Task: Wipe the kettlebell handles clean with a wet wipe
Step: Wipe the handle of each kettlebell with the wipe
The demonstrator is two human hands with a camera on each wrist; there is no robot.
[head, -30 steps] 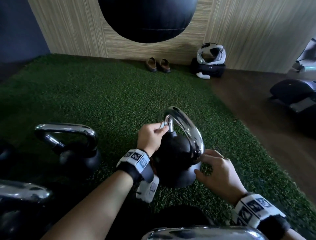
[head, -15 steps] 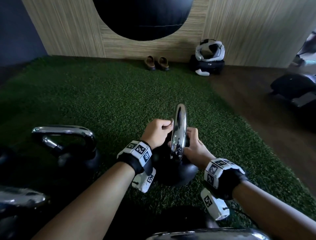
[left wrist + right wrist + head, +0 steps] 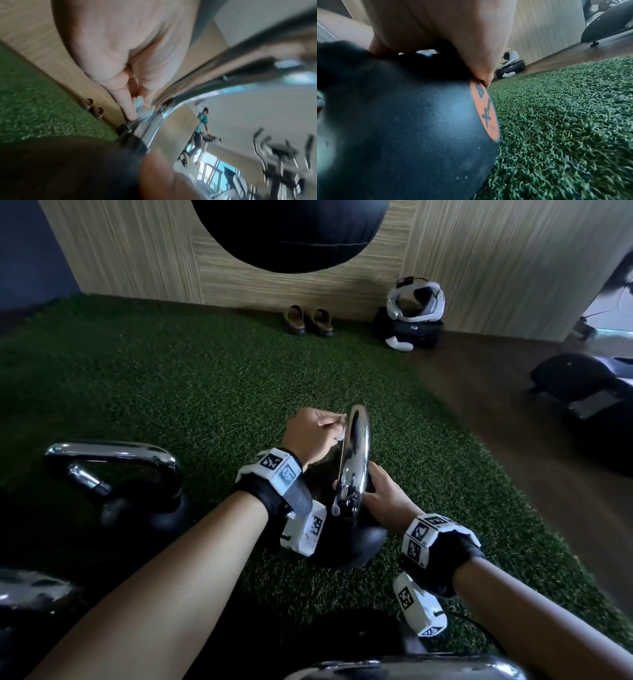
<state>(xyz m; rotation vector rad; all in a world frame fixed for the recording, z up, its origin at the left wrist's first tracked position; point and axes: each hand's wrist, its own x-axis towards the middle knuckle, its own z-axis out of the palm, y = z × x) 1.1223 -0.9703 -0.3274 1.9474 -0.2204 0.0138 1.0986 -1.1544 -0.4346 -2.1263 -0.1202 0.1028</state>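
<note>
A black kettlebell (image 3: 352, 542) with a chrome handle (image 3: 356, 453) stands on the green turf in front of me, handle edge-on in the head view. My left hand (image 3: 318, 433) pinches a small white wet wipe (image 3: 337, 424) against the handle's upper left side; the left wrist view shows the wet wipe (image 3: 142, 113) bunched between fingertips and chrome handle (image 3: 197, 86). My right hand (image 3: 383, 491) grips the bell's shoulder beside the handle's base, fingers lying over the black body (image 3: 411, 128) above an orange label (image 3: 485, 112).
A second kettlebell (image 3: 137, 487) stands to the left, and chrome handles of two more (image 3: 404, 669) show at the bottom and lower left. A black punching bag (image 3: 291, 231) hangs ahead. Sandals (image 3: 308, 320) and a headset on a bag (image 3: 414, 316) lie by the wall.
The kettlebell was turned so its handle faces me edge-on. My right hand moved from the bell's lower side up to its shoulder. My left hand slid the wipe up the handle.
</note>
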